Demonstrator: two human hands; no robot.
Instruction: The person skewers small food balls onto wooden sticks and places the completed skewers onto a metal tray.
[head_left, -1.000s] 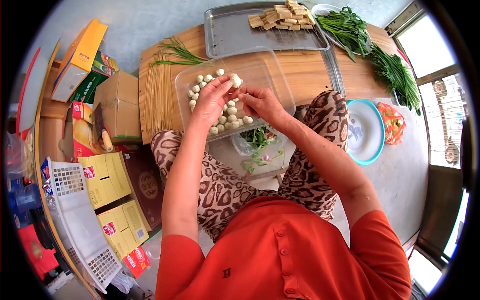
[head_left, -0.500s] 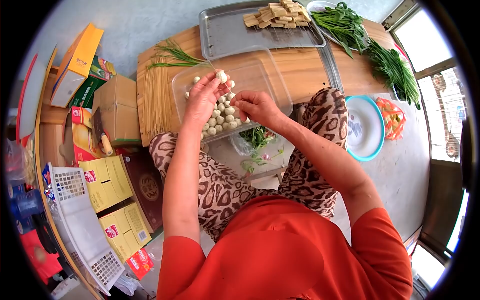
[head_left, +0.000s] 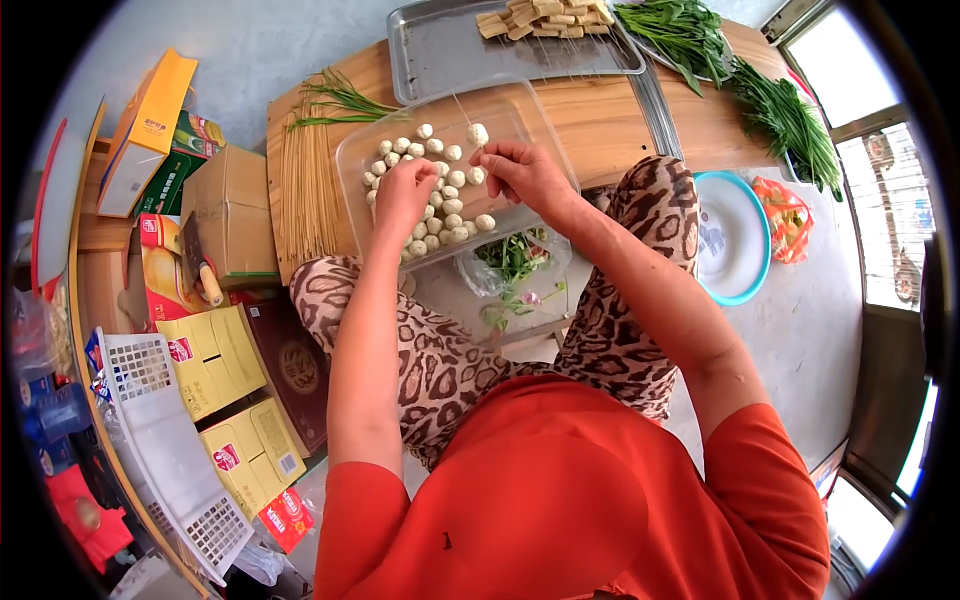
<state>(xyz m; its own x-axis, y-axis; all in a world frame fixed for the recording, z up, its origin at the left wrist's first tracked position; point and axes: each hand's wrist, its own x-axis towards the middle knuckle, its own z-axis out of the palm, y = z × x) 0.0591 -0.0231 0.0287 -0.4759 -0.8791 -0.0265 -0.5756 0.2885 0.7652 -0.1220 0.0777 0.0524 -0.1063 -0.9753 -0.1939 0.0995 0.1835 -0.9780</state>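
Note:
A clear plastic tray (head_left: pixel 553 150) holds many pale round balls (head_left: pixel 452 206) at the table's front edge. My right hand (head_left: pixel 522 178) pinches a thin skewer (head_left: pixel 460 105) over the tray's right part. One pale ball (head_left: pixel 477 134) sits on the skewer, just above my fingertips, and another ball lies just below them. My left hand (head_left: pixel 408 194) is over the tray's left part, among the balls, with its fingers drawn together; what they hold, if anything, is hidden.
Bare skewers (head_left: pixel 309 190) and green stalks (head_left: pixel 340 100) lie left of the tray. Behind is a metal tray (head_left: pixel 430 55) with skewered tan rolls (head_left: pixel 545 18). Leafy greens (head_left: pixel 680 35) are at back right, a blue-rimmed basin (head_left: pixel 733 240) at right, cardboard boxes (head_left: pixel 236 210) at left.
My left hand has let go of the ball on the skewer and moved down and left to the balls in the tray. The skewer now stays with my right hand, which has moved slightly up and right.

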